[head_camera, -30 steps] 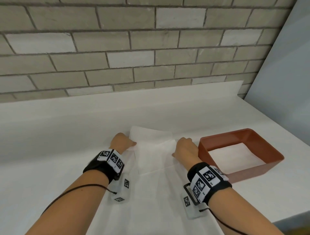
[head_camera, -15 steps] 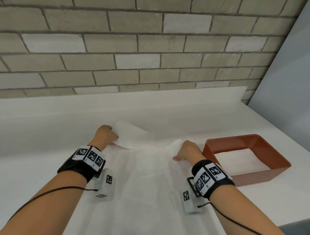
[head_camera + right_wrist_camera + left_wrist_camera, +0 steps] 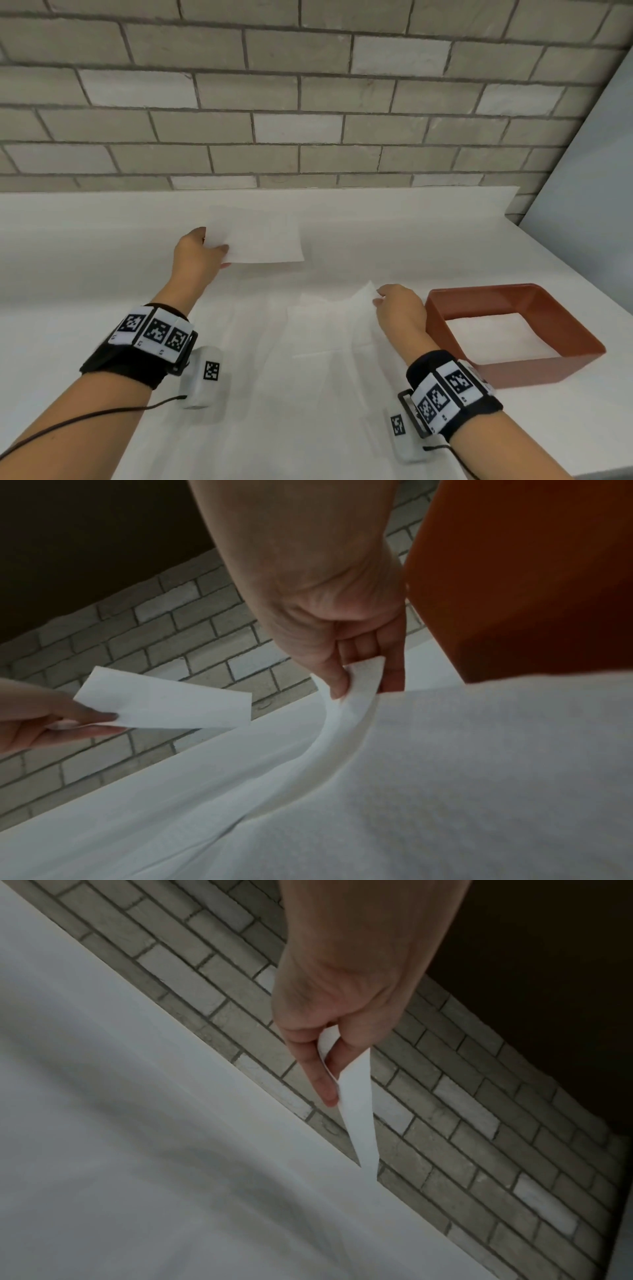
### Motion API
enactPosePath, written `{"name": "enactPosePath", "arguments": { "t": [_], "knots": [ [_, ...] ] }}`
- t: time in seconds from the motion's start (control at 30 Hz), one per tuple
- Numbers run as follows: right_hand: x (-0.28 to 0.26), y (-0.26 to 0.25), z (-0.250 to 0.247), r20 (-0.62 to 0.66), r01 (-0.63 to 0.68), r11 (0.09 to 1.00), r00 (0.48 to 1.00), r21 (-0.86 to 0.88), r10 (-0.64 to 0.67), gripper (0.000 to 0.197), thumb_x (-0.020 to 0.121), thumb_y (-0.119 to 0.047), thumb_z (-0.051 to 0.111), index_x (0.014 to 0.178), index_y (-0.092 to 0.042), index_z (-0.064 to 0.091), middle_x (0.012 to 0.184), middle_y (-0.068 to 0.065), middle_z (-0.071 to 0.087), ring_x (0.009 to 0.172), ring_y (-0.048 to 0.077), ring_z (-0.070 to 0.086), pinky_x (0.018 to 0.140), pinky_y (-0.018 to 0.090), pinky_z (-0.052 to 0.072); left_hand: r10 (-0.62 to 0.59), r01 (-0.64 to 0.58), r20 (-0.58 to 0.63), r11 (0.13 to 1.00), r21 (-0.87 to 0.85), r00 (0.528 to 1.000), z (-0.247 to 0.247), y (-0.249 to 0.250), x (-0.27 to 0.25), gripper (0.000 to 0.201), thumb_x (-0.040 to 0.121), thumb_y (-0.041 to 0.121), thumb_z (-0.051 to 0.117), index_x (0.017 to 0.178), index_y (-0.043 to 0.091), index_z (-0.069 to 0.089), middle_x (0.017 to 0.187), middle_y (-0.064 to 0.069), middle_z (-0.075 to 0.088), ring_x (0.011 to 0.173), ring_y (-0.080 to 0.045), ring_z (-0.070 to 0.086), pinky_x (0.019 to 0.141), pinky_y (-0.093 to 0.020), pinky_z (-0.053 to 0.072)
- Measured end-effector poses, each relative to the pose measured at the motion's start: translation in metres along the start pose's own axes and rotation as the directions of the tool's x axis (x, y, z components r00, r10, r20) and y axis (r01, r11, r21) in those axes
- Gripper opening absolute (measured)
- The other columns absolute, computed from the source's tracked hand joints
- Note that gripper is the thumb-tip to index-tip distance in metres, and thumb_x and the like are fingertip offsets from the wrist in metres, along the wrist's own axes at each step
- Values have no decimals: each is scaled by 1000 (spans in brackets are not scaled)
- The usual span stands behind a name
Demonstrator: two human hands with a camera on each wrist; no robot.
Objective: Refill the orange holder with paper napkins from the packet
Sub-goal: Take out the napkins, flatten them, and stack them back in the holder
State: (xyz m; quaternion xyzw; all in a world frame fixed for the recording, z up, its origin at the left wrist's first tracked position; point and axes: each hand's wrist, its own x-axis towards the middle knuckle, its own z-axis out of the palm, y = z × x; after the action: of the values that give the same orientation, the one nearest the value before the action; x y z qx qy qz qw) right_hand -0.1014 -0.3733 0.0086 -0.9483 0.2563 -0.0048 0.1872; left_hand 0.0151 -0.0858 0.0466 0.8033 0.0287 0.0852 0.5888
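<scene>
My left hand pinches one white paper napkin by its left edge and holds it in the air above the counter, towards the wall. The left wrist view shows that napkin hanging edge-on between thumb and finger. My right hand pinches the raised far corner of the white napkin packet, which lies flat on the counter between my arms. In the right wrist view, thumb and fingers curl round that corner. The orange holder, a square open frame, stands just right of my right hand.
A grey brick wall rises behind the white counter, above a low white upstand. A pale panel closes the right side. The counter's front edge shows at the lower right.
My left hand has pulled a napkin off the packet and lifted it up and left, away from the right hand. The right hand has stayed on the packet's corner.
</scene>
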Motion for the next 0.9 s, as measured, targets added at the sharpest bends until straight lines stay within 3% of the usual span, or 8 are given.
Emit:
{"name": "enactPosePath", "arguments": {
  "t": [0.1, 0.23, 0.3, 0.43, 0.57, 0.67, 0.77, 0.9],
  "knots": [
    [-2, -2, -5, 0, 16, 1000, 1000, -5, -16, 28, 98, -16, 44, 117, -11, 65, 116, 9, 66, 107, 24, 61, 72, 24, 41, 12, -10, 19, 997, -74, 1000, 6, 7, -9, 16, 87, -1, 59, 99, 8, 55, 102, -11, 59, 91, -29, 61, 54, -15, 56],
    [-8, -1, -7, -29, 14, 999, 1000, 33, -13, 26, 96, -20, 50, 114, -15, 67, 113, 8, 68, 104, 24, 62, 75, 26, 45, 32, -26, 40, 989, -147, 999, 16, 17, -19, 23, 88, -2, 59, 108, 7, 57, 104, -9, 59, 92, -27, 60, 57, -14, 56],
    [-13, 1, -7, -82, 49, 997, 996, 62, -43, 24, 95, -20, 53, 113, -17, 68, 109, 7, 70, 101, 23, 63, 70, 26, 43, 35, -26, 56, 987, -159, 998, 20, 21, -22, 28, 88, -1, 59, 115, 2, 57, 106, -9, 59, 93, -27, 60, 58, -14, 56],
    [-20, 3, -9, -187, 149, 974, 975, 173, -116, 15, 94, -17, 53, 97, -14, 68, 85, 2, 68, 78, 20, 58, 62, 24, 36, 42, -26, 80, 979, -201, 996, 25, 28, -27, 21, 87, -1, 60, 107, 6, 57, 106, -11, 60, 95, -28, 61, 60, -16, 57],
    [-26, 2, -24, -261, 225, 909, 956, 350, -136, 13, 93, -18, 56, 89, -13, 67, 74, -5, 60, 70, 15, 54, 60, 22, 38, 61, -40, 86, 974, -222, 994, 31, 40, -33, 16, 87, 0, 61, 101, 6, 58, 103, -10, 61, 94, -28, 62, 63, -17, 58],
    [-32, 8, -49, -308, 262, 854, 943, 450, -127, 11, 92, -19, 59, 88, -12, 67, 77, -4, 62, 69, 12, 54, 56, 10, 38, 78, -56, 78, 965, -257, 994, 34, 48, -40, 13, 88, 0, 60, 98, 7, 58, 95, -6, 63, 89, -24, 61, 62, -15, 57],
    [-33, 29, -84, -340, 250, 796, 938, 550, -60, 10, 89, -18, 62, 91, -11, 69, 83, -1, 66, 75, 13, 61, 68, 22, 46, 91, -51, 116, 949, -310, 989, 39, 54, -47, 14, 87, -1, 61, 82, 12, 60, 86, 3, 63, 84, -20, 63, 59, -14, 57],
    [-33, 83, -128, -287, 174, 674, 956, 718, 59, 5, 89, -12, 63, 86, -10, 65, 73, -3, 64, 48, -8, 59, 46, 6, 42, 93, 6, 222, 913, -408, 971, 57, 64, -64, 19, 88, -2, 60, 83, 16, 61, 89, 4, 65, 84, -12, 64, 62, -14, 56]
  ]
}}
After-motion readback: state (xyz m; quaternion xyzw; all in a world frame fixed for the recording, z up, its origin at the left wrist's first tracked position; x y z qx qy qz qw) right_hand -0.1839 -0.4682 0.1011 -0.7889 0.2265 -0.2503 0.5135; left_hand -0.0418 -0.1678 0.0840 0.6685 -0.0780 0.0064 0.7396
